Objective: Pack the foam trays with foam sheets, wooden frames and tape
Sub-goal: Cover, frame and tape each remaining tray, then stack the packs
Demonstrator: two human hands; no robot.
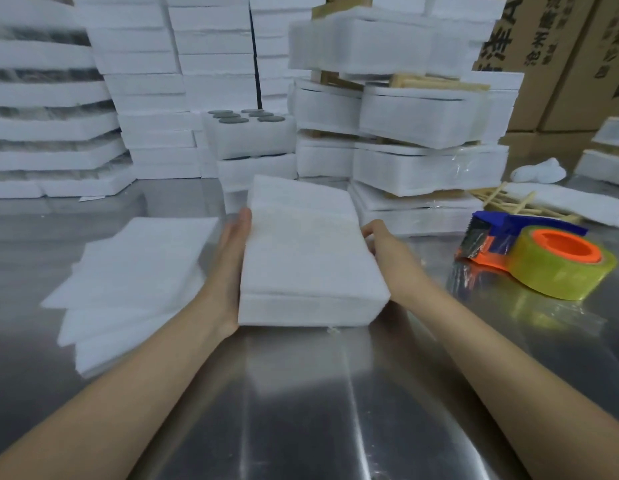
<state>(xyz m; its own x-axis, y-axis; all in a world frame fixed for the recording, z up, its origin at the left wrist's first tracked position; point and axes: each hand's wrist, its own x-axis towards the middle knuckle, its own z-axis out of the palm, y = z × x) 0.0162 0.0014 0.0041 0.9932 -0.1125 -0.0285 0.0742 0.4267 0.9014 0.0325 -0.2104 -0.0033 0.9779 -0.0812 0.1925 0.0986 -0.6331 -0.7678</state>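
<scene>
A white foam tray [306, 251] covered by a foam sheet lies on the steel table in front of me, held between both hands. My left hand [231, 265] presses flat against its left side with straight fingers. My right hand [379, 237] holds its right side; the tray hides most of those fingers. A pile of loose foam sheets [134, 285] lies to the left. A tape dispenser [540, 258] with an orange core and yellowish tape sits at the right. Wooden frames [508, 202] lie behind the dispenser.
Stacks of packed foam trays [422, 147] rise behind the held tray, one open tray showing dark round discs [245, 116]. More white foam stacks [51, 133] fill the left and back. Cardboard boxes [560, 64] stand at the far right. The steel table [301, 410] reflects light near me.
</scene>
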